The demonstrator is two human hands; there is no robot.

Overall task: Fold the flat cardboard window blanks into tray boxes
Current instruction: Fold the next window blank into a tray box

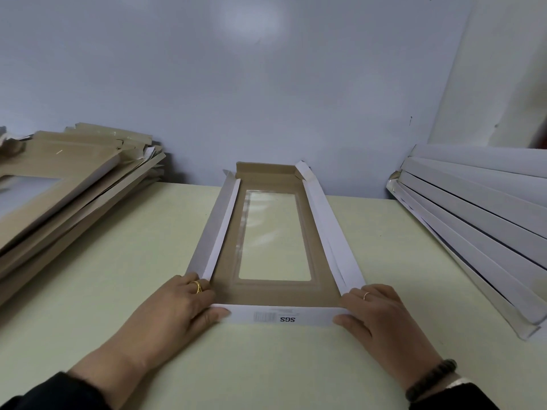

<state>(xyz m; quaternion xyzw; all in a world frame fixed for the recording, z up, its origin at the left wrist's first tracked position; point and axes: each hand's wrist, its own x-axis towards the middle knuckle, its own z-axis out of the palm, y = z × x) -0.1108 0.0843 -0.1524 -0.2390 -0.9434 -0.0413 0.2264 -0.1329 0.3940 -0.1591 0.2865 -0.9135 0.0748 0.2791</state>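
A long cardboard window blank (273, 292) lies brown side up in the middle of the table, its clear plastic window (273, 236) in the centre. The far end flap stands up, and the two long white side flaps lean inward. The near white flap (281, 317), printed "SGS", is folded over. My left hand (177, 309) presses on the near left corner, thumb on the white flap. My right hand (381, 313) holds the near right corner the same way.
A stack of flat brown blanks (59, 190) lies at the left. Several folded white boxes (479, 220) lean in a row at the right. The pale green table (118, 261) meets a blue-grey wall (266, 99) close behind the blank.
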